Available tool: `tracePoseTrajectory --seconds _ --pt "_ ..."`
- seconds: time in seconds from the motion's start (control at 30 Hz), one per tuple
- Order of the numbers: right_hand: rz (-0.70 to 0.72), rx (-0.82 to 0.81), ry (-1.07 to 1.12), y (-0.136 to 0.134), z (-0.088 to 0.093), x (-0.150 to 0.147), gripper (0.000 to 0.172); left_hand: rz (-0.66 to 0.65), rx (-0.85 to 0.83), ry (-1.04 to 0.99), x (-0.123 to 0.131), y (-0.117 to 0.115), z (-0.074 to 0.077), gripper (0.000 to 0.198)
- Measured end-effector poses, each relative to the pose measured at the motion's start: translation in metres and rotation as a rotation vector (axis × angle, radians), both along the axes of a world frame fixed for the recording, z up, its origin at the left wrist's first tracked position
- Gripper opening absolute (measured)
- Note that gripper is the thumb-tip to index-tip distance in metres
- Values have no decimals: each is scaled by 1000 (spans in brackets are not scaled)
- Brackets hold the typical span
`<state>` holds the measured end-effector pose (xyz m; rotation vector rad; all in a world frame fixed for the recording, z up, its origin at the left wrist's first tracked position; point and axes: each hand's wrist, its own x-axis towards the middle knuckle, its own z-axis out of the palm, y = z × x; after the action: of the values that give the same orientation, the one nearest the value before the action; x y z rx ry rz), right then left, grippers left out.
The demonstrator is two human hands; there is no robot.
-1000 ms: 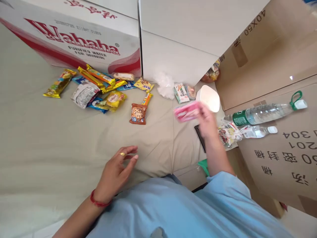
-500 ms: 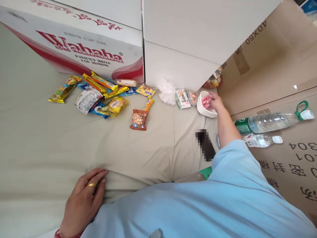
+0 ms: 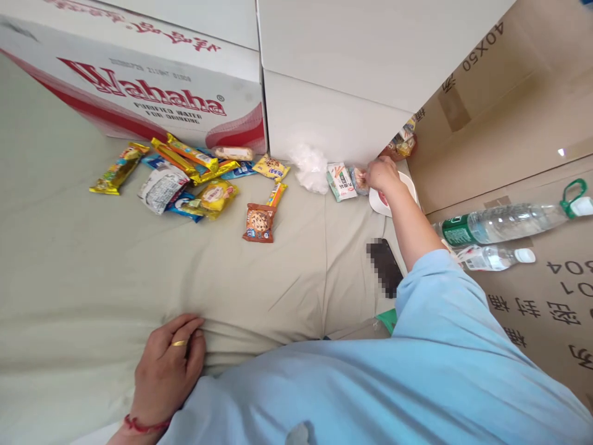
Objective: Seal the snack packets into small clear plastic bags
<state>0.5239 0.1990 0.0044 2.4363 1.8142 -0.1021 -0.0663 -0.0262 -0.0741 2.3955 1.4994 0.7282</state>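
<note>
"Wahaha PURIFIED WATER FOR DRINKING" reads on the box (image 3: 162, 93) at ten o'clock; "40X50" on the carton (image 3: 500, 80) at two. The right hand (image 3: 383, 174) overlaps the bowl (image 3: 409, 185), with a small packet (image 3: 358, 180) at nine o'clock beside its fingertips; I cannot tell whether it grips that. The left hand (image 3: 167, 364) rests slack on the sheet (image 3: 241, 278) at seven o'clock, fingers loosely curled.

Left of the bowl (image 3: 380, 209) lie a packet (image 3: 341, 183), a plastic bag (image 3: 309, 170) and, farther off, heaped snacks (image 3: 215, 196); behind-left, a carton (image 3: 338, 117); rightward and nearer, bottles (image 3: 500, 225); in front, a phone (image 3: 387, 269).
</note>
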Motion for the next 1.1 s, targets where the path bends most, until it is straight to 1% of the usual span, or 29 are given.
tracePoseTrajectory --seconds 0.07,0.13,0.2,0.3,0.33,0.4,0.5,0.6,0.73,0.87,0.97,1.03,1.1 --pt "-62 -218 -66 16 -1 -7 41 -15 60 28 -1 0 -1 18" --pt "-93 -338 -85 27 2 -10 40 -20 84 36 -1 -1 -1 18" --pt "-95 -355 -70 33 8 -9 44 -19 102 36 0 -1 0 17" --pt "-125 -372 -5 37 17 -6 56 -31 117 33 1 0 2 17" --pt "-139 -377 29 37 18 -5 58 -34 119 33 1 0 2 17" --pt "-170 -361 110 36 17 -6 54 -38 126 32 2 0 2 18" --pt "-224 -258 259 34 13 -11 41 -43 136 37 2 0 3 19" --pt "-249 -175 352 31 10 -18 34 -49 148 35 2 -1 2 20" --pt "-276 -52 445 24 6 -29 34 -51 151 23 1 -1 0 20" --pt "-318 95 578 13 -1 -36 41 -44 139 6 0 -1 -1 21" --pt "-316 242 724 0 0 -24 44 -31 120 -15 0 -2 0 21" --pt "-285 391 891 -11 8 -6 45 -24 107 -21 1 -2 1 22" --pt "-243 531 1022 -26 20 18 45 -20 102 -28 1 -1 2 22"
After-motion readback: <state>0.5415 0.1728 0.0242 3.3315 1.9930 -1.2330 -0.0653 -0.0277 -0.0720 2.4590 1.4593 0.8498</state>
